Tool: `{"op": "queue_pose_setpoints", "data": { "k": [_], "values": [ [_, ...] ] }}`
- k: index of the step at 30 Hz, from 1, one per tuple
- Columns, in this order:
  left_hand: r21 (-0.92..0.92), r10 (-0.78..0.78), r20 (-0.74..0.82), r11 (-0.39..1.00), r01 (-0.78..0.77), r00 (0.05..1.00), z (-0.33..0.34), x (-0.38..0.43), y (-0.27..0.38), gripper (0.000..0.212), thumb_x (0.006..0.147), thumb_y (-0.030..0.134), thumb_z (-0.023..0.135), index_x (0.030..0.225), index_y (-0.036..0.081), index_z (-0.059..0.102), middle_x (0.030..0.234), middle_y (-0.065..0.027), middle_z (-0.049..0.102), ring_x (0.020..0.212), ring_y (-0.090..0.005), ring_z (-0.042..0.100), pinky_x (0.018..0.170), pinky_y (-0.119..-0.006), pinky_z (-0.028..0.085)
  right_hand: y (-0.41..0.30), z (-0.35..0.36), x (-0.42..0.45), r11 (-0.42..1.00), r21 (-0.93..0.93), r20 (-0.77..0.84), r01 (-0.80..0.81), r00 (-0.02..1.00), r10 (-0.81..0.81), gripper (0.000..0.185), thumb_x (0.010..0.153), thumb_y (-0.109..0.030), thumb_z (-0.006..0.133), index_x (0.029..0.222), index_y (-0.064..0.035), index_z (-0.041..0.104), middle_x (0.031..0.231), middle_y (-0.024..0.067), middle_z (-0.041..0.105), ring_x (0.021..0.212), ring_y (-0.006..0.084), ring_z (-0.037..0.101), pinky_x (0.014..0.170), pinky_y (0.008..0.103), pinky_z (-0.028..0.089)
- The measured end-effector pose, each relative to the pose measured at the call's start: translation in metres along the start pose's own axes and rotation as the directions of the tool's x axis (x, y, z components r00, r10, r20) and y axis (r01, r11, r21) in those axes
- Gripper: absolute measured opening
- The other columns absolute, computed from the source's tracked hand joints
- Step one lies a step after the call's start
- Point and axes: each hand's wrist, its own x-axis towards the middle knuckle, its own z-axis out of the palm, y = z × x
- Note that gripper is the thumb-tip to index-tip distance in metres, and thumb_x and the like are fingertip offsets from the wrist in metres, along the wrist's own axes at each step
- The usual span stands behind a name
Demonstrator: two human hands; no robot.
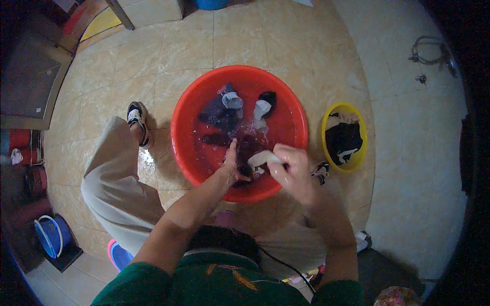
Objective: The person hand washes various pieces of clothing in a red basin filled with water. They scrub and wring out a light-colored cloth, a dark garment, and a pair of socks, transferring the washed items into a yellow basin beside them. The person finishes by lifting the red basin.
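Water and wet laundry fill the red plastic basin [180, 153] in front of me. My right hand [293, 168] is curled into a fist over the near right part of the basin, slightly blurred. It grips a whitish cloth piece [263, 157], perhaps a sock, that hangs out toward the left. My left hand [231, 164] is low in the basin, thumb and fingers spread, against a dark wet cloth [247, 147]. Whether it pinches any fabric is partly hidden. Toward the far side lie a dark grey garment [220, 113] and a white-and-black cloth item [263, 109].
A yellow basket [324, 153] with dark clothes stands right of the basin. My shoe [138, 122] rests on the tiled floor to the left. A blue bucket [53, 237] is at lower left, a coiled hose [425, 49] at upper right, and a blue container [211, 4] at the top.
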Motion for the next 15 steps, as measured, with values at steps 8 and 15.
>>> {"op": "queue_pose_setpoints", "data": {
  "k": [8,15],
  "values": [
    [-0.287,0.115,0.281,0.958,-0.031,0.953,-0.011,0.010,0.004,0.055,0.079,0.054,0.046,0.108,0.008,0.053,0.092,-0.0122,0.059,0.077,-0.0284,0.054,0.073,-0.043,0.044,0.014,0.071,-0.033,0.979,0.196,-0.037,0.049,0.998,-0.043,0.034,0.070,-0.014,0.062,0.101,-0.0018,0.053,0.081,0.0100,0.050,0.076,0.0241,0.051,0.070,0.0322,0.040],
    [-0.228,0.200,-0.011,0.953,-0.197,0.980,0.015,0.005,0.015,0.046,0.079,0.046,0.050,0.101,0.006,0.055,0.087,-0.0112,0.059,0.072,-0.0272,0.054,0.068,-0.039,0.046,0.134,0.120,0.023,0.967,-0.247,-0.275,-0.055,0.961,-0.015,0.024,0.076,-0.033,0.058,0.083,-0.0118,0.066,0.076,0.0111,0.057,0.067,0.0317,0.053,0.065,0.0426,0.041]
  ]
}}
